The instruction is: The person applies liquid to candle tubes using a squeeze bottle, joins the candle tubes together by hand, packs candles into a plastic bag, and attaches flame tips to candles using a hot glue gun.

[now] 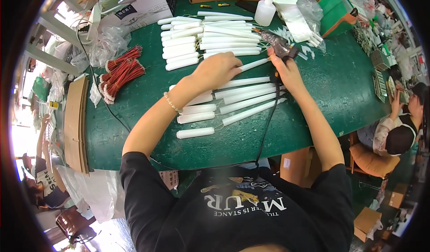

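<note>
Glue work seems to be the step in hand on your desk (331,95). Your left hand (217,68) pinches a slim white tube (256,64) toward its left part, between the upper rows (230,40) and the nearer batch. At the tube's other end, your right hand (290,75) looks wrapped around the handle of what appears to be a dark glue gun (285,50), its black cable (269,117) trailing toward you. Whether your right thumb or the nozzle touches the tube, you cannot tell from this angle. The next move probably calls for a steady left grip and careful placing of the gun at that right end.

Your tube's left end is hidden by your fingers; the visible part is smooth, straight, plain white and slanted, its right end farther from you. In the nearer batch, shorter white pieces (195,117) lie on the left, joined by thin wires (219,127) to longer white tubes (251,110) that taper on the right. Beyond your gun, small whitish pieces (307,51) lie scattered.
</note>
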`<action>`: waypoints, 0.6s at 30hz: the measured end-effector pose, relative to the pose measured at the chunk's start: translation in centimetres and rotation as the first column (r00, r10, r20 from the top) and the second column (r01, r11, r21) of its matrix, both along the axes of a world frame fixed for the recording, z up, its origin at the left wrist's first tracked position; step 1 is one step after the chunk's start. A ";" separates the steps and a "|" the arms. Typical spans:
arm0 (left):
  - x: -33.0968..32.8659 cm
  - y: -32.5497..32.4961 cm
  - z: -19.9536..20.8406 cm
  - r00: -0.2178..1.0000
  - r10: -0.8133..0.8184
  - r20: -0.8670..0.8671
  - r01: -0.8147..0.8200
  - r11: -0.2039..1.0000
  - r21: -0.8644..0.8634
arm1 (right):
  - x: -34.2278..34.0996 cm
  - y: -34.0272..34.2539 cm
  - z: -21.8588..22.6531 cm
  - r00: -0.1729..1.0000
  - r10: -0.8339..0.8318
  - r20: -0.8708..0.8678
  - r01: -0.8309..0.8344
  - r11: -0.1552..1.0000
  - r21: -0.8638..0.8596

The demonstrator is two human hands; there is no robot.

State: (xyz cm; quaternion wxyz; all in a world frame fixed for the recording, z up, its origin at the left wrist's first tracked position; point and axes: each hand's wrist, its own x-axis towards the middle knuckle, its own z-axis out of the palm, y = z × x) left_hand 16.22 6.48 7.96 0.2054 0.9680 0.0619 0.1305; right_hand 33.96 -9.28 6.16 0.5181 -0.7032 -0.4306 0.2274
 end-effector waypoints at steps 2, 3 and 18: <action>0.5 -0.4 0.2 0.996 -0.058 -0.066 0.052 0.995 -0.087 | 0.5 -0.5 -0.1 0.999 0.007 -0.045 -0.008 0.999 -0.035; 0.5 -0.3 0.4 0.985 -0.109 -0.133 0.085 0.981 -0.175 | 0.2 -0.9 0.1 0.999 0.006 -0.047 -0.007 0.999 -0.037; 8.0 -1.4 -2.4 0.969 -0.029 0.244 -0.071 0.918 0.391 | -2.4 -5.0 1.3 0.847 -0.140 -0.513 0.344 0.880 0.329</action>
